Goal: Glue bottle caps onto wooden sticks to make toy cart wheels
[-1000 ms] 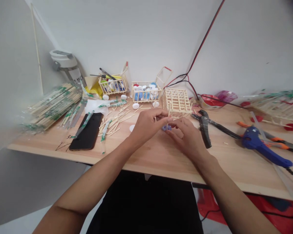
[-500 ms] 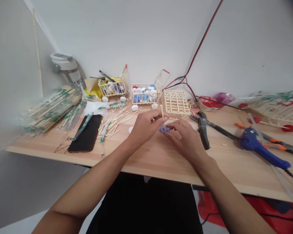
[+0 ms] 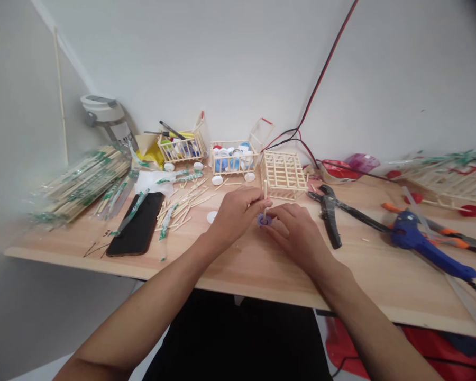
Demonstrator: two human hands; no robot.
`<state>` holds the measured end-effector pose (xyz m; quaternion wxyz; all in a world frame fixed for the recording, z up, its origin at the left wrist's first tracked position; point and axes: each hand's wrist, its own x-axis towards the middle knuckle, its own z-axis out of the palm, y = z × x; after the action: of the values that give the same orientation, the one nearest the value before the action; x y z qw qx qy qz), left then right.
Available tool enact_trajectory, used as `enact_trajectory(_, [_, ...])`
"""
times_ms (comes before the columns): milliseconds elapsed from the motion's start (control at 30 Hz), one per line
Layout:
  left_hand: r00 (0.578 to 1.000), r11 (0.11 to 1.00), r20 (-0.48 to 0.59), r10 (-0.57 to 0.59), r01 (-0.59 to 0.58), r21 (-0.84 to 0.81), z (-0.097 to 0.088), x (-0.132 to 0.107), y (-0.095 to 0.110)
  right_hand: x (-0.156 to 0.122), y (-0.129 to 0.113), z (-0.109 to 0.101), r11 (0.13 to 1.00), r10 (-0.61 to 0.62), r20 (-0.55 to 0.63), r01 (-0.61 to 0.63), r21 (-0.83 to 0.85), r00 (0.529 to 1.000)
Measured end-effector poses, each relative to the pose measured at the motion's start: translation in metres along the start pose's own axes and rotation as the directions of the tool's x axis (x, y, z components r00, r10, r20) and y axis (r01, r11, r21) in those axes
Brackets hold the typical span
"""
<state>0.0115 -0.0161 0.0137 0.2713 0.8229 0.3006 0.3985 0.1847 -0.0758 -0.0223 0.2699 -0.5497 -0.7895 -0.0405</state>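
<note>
My left hand (image 3: 240,210) pinches a short wooden stick (image 3: 265,189) that stands upright. The stick's lower end meets a small purple bottle cap (image 3: 264,220) close to the tabletop. With thumb and fingers, my right hand (image 3: 295,227) grips that cap from its right side. Just beyond my hands lies a lattice frame of glued sticks (image 3: 284,172). A flat white disc (image 3: 212,216) rests on the table left of my left hand. Cut sticks (image 3: 186,203) are strewn farther left.
Two stick carts, one with pens (image 3: 182,145) and one full of caps (image 3: 234,159), stand along the wall. Left are a black phone (image 3: 137,225) and wrapped stick bundles (image 3: 83,182). To the right lie black-handled pliers (image 3: 330,217), a blue glue gun (image 3: 428,243) and a red-wheeled cart (image 3: 448,185).
The stick and cap have shifted slightly left and down in view, along with my hands. The cap now shows its open inside more. The whole view has tilted a little.
</note>
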Motion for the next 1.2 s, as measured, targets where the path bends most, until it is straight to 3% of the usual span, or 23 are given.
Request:
enact_trajectory(600, [0.998, 0.999, 0.060, 0.032, -0.032, -0.009, 0.0043, -0.0009, 0.0013, -0.0027, 0.0048, 0.0045, 0.999, -0.021, 0.036, 0.022, -0.041, 0.999])
enact_trajectory(867, [0.997, 0.998, 0.056, 0.059, -0.057, -0.023, 0.0062, -0.0009, -0.0015, -0.0025, 0.0042, 0.0037, 0.999, 0.009, 0.083, -0.006, -0.034, 0.996])
enact_trajectory(1200, [0.999, 0.998, 0.047, 0.026, -0.023, -0.056, 0.0058, 0.0009, 0.0028, -0.0004, 0.0010, -0.0005, 0.999, 0.054, 0.060, -0.054, -0.006, 0.997])
